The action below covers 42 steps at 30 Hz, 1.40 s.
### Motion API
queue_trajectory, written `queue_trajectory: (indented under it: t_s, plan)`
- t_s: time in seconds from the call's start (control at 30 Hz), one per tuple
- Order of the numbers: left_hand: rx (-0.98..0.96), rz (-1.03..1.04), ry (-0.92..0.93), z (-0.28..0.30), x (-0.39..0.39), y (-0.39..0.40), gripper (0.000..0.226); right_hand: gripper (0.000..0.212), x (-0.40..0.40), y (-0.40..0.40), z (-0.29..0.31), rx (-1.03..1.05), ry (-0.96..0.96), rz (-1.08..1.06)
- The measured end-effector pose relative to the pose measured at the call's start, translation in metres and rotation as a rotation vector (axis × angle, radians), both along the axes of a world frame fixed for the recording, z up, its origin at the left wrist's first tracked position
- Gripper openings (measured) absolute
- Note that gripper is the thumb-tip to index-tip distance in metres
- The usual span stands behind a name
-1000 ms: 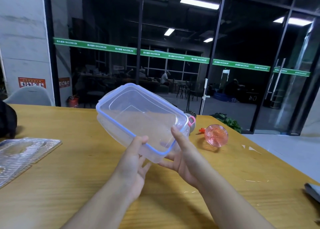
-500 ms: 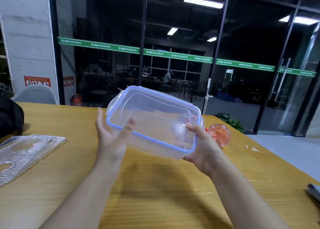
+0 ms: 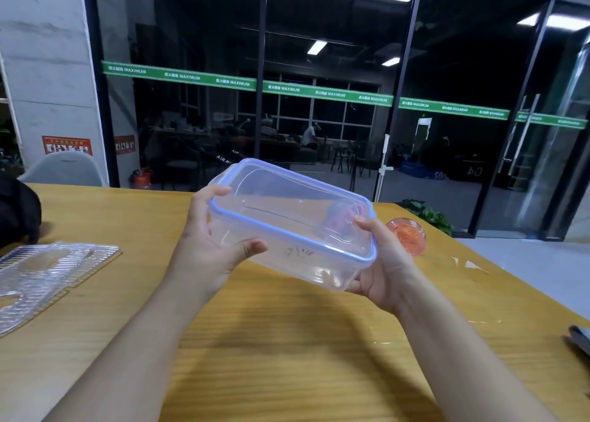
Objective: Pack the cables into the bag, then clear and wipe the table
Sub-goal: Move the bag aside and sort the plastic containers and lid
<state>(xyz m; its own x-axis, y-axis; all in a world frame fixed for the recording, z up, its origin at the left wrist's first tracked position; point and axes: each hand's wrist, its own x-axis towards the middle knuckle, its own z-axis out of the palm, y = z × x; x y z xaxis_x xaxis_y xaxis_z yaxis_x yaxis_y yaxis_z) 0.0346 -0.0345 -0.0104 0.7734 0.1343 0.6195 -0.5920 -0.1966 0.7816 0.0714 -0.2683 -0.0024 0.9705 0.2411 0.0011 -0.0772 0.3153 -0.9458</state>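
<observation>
Both hands are holding a clear lidded plastic container up off the table, tilted, its blue-rimmed lid facing the camera. Left hand is gripping the left short end: fingers curling over the top corner, thumb pressing on the front wall. Right hand is cupping the right end from below, thumb lying on the lid rim. So each grip is clamped on the container, not loose.

The container looks empty. No cables are showing anywhere in view; a dark shape at the far left edge may be the bag, can't tell. Judging by this, the clearing part is in hand.

Risks from here:
- The plastic is smooth and the box is tilting; the right hand is mostly propping rather than wrapping, so if either side lets go early the box is likely to slip and drop on the table.
- Whether the lid clips are latched isn't visible. If they aren't, squeezing the ends could pop the lid.
- A pink ribbed cup is sitting just behind the right hand near the table's far edge; swinging the box right could knock it off.
- A clear ribbed plastic tray is lying at the left; setting the box down blind could land on it.
</observation>
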Motion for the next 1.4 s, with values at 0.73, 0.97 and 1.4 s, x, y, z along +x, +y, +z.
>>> queue_trajectory:
  t_s: [0.73, 0.97, 1.4]
  plan:
    - [-0.126, 0.168, 0.112, -0.001, -0.003, -0.01, 0.068, 0.107, -0.01, 0.011, -0.006, -0.29, -0.551, -0.17]
    - [-0.134, 0.141, 0.127, -0.004, -0.002, -0.013, 0.056, 0.09, -0.01, 0.012, -0.007, -0.258, -0.55, -0.22]
    - [-0.198, 0.235, 0.121, -0.004, -0.002, -0.015, 0.062, 0.082, -0.016, 0.016, -0.001, -0.191, -0.649, -0.292]
